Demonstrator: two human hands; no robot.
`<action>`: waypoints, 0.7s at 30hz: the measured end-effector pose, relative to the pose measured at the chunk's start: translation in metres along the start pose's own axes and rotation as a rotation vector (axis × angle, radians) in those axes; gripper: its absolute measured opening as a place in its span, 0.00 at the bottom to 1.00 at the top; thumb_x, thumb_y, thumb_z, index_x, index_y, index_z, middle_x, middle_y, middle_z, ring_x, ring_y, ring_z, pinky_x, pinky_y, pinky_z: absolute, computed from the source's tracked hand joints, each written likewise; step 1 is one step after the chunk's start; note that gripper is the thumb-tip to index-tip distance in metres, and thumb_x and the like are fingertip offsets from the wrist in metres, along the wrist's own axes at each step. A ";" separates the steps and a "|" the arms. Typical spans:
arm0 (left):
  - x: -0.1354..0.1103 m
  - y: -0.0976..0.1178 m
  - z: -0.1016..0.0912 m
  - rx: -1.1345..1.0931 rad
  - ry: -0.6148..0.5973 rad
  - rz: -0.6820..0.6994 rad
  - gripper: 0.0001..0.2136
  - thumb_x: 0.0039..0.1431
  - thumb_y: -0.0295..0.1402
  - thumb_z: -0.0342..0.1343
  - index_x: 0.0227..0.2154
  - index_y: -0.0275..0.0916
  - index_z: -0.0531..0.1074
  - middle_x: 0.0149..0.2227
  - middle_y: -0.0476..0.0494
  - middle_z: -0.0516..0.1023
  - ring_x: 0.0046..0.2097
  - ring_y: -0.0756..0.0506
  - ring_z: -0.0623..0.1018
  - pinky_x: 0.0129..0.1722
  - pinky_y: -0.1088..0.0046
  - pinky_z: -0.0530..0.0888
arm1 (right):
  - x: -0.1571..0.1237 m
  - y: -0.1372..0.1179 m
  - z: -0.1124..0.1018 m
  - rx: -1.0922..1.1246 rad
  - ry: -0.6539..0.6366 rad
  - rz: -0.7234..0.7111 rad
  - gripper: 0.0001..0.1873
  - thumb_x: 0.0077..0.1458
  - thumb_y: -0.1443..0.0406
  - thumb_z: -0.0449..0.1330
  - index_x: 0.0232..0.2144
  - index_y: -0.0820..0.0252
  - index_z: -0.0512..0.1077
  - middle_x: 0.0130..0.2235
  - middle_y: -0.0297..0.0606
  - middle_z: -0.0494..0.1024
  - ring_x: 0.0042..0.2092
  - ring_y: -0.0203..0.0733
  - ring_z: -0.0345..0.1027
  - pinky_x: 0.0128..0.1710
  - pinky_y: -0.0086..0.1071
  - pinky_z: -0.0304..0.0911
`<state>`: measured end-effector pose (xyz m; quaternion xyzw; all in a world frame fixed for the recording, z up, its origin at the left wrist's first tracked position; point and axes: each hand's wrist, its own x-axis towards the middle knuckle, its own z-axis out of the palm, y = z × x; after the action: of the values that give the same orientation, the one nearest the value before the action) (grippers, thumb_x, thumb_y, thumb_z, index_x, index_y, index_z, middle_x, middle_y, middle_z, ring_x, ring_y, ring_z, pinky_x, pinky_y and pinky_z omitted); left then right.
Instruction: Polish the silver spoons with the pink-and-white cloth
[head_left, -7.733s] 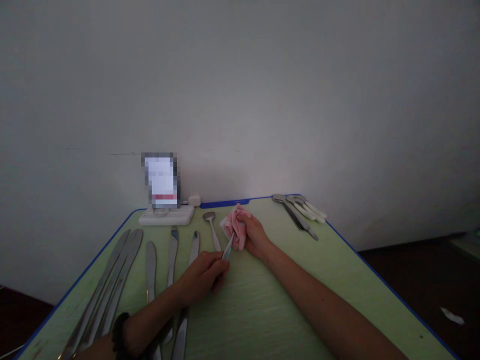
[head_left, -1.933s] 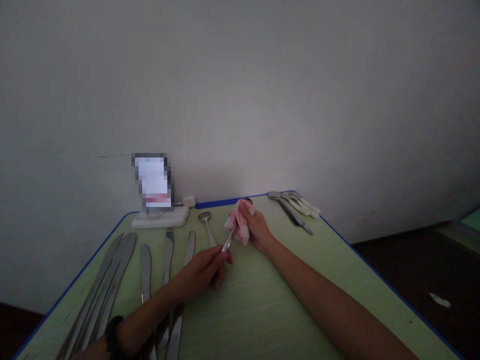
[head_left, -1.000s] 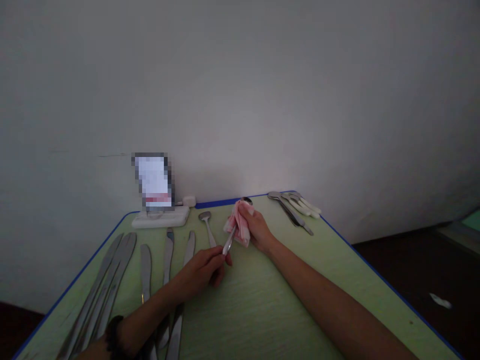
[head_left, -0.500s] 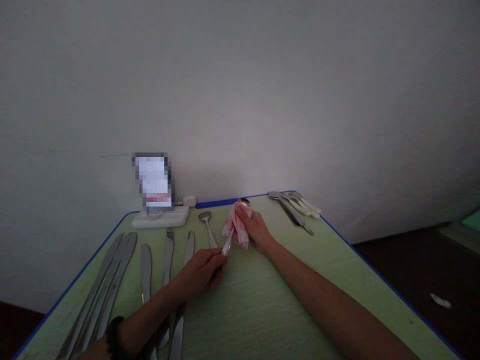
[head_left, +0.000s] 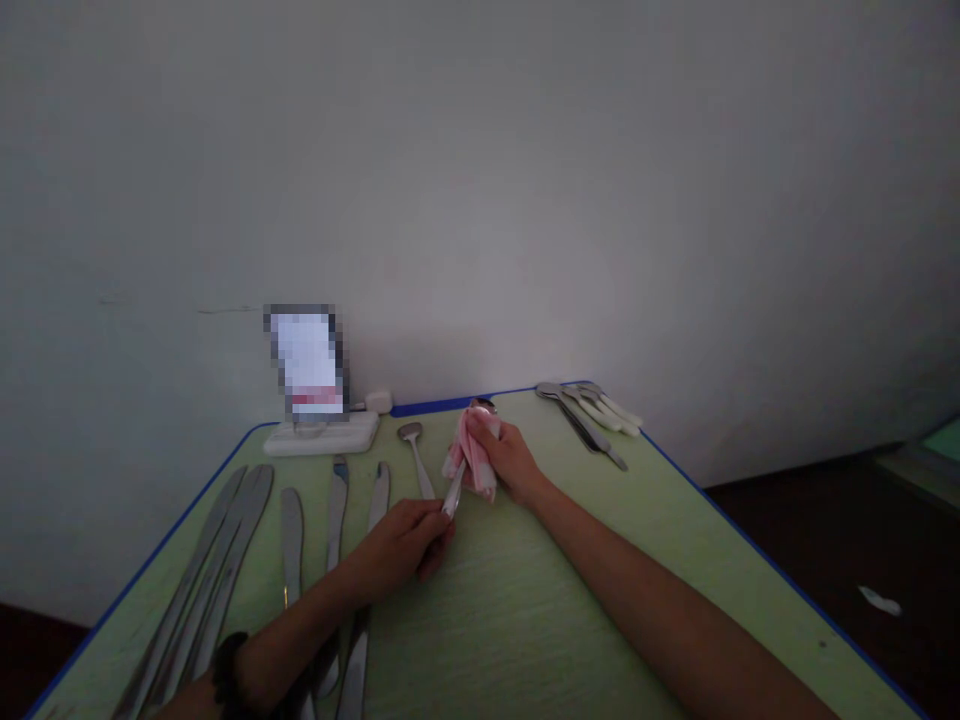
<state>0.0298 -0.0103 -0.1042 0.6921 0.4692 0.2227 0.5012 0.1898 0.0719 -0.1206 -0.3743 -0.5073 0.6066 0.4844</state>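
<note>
My left hand (head_left: 409, 540) is closed around the handle end of a metal spoon (head_left: 454, 492), which slants up and away over the table. A pink and white cloth (head_left: 477, 455) is folded round the spoon's upper part, pinched there by my right hand (head_left: 510, 458). Only the spoon's bowl shows beyond the cloth; the neck is covered. Just left of the cloth, a second spoon (head_left: 417, 455) lies on the table, its handle end hidden behind my left hand. Several table knives (head_left: 292, 530) lie to the left, partly under my left forearm.
On the green table (head_left: 510, 620) with a blue edge, a blurred phone (head_left: 307, 360) leans on a white base (head_left: 322, 435) at the back left. A pile of spoons and white-handled cutlery (head_left: 589, 410) lies at the back right. A pale wall (head_left: 480, 200) stands behind.
My right hand and the cloth have slid slightly down the spoon toward my left hand, so more of the bowl shows. My left hand has barely moved.
</note>
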 end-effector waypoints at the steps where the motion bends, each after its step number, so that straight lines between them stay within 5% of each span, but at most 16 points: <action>1: 0.000 -0.001 0.000 -0.009 -0.006 0.001 0.16 0.57 0.40 0.39 0.18 0.39 0.60 0.13 0.55 0.61 0.18 0.52 0.62 0.22 0.76 0.61 | 0.000 0.000 0.000 -0.006 0.001 -0.003 0.24 0.44 0.46 0.58 0.24 0.63 0.71 0.21 0.37 0.74 0.22 0.35 0.65 0.21 0.27 0.60; 21: 0.000 -0.001 0.000 0.016 -0.006 -0.003 0.16 0.56 0.39 0.40 0.17 0.39 0.60 0.13 0.55 0.62 0.18 0.52 0.63 0.23 0.76 0.61 | 0.000 0.000 -0.001 -0.064 0.014 -0.018 0.24 0.44 0.46 0.58 0.24 0.63 0.72 0.21 0.37 0.74 0.21 0.35 0.64 0.19 0.27 0.58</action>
<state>0.0295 -0.0099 -0.1054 0.6962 0.4704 0.2162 0.4973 0.1911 0.0717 -0.1210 -0.3891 -0.5263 0.5829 0.4814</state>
